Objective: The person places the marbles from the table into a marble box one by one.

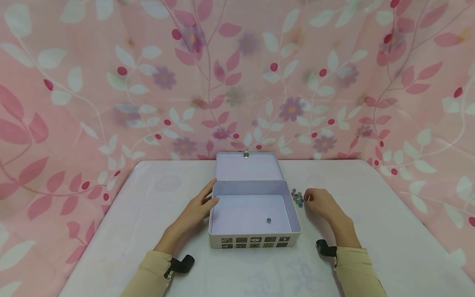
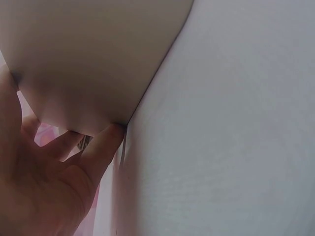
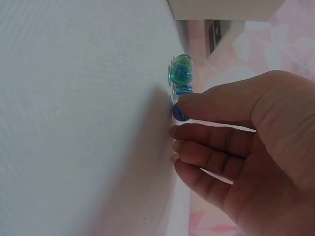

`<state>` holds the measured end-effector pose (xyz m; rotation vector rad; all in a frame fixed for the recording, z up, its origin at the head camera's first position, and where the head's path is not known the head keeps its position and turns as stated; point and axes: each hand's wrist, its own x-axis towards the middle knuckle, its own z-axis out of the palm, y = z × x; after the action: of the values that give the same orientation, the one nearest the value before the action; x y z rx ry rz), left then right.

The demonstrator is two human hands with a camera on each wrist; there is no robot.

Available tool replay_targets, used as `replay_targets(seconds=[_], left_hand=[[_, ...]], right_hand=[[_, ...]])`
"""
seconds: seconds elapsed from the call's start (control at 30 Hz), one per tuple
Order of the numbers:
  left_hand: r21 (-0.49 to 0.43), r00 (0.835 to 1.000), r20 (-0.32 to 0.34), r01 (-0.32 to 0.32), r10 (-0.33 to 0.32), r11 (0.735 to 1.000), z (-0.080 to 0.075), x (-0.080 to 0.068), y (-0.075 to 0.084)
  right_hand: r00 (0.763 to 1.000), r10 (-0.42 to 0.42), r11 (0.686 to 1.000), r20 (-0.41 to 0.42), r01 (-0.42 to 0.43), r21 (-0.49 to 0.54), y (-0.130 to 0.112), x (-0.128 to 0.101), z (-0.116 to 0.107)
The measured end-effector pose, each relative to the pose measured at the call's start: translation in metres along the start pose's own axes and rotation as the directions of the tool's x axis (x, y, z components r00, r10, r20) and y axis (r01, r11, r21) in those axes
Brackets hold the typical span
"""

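Observation:
A white metal box with dark square pictures on its front stands with its hinged lid raised at the back. On its floor lies one greenish marble. My left hand holds the box at its left side, thumb over the rim and fingers against the outside near the back corner. Several coloured glass marbles lie on the table right of the box. Over their right edge, my right hand pinches a blue marble between thumb and index finger, low at the table. Its other fingers are bent beside it.
The table has a white cloth, with a pink floral curtain hanging behind and around it. The box's tall right wall stands between the marble cluster and the box's inside. A small metal clasp sits on the lid's top edge.

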<state>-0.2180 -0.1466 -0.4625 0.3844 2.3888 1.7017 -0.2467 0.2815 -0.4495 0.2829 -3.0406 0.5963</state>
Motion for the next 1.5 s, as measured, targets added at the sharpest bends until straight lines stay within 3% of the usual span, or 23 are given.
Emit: replay_targets(seconds=[0.3, 0.7, 1.03, 1.27, 1.5], left_hand=[[-0.003, 1.000, 0.005, 0.000, 0.000, 1.000, 0.001, -0.001, 0.000], [0.021, 1.000, 0.003, -0.007, 0.007, 1.000, 0.001, -0.002, 0.002], [0.004, 1.000, 0.002, 0.000, 0.000, 1.000, 0.001, -0.002, 0.004], [0.006, 1.000, -0.003, 0.003, -0.003, 1.000, 0.001, -0.002, 0.003], [0.009, 1.000, -0.005, 0.006, -0.006, 1.000, 0.001, -0.002, 0.004]], right_hand=[[0.999, 0.040, 0.999, 0.036, -0.041, 0.013, -0.001, -0.002, 0.002], [0.999, 0.045, 0.999, 0.016, -0.045, 0.024, -0.004, -0.003, -0.006], [0.987, -0.078, 0.996, -0.141, 0.082, 0.025, -0.019, -0.004, -0.018], [0.985, -0.088, 0.994, -0.145, 0.097, 0.053, -0.036, -0.006, -0.023], [0.963, -0.181, 0.977, -0.200, 0.200, 0.076, -0.054, -0.010, -0.030]])
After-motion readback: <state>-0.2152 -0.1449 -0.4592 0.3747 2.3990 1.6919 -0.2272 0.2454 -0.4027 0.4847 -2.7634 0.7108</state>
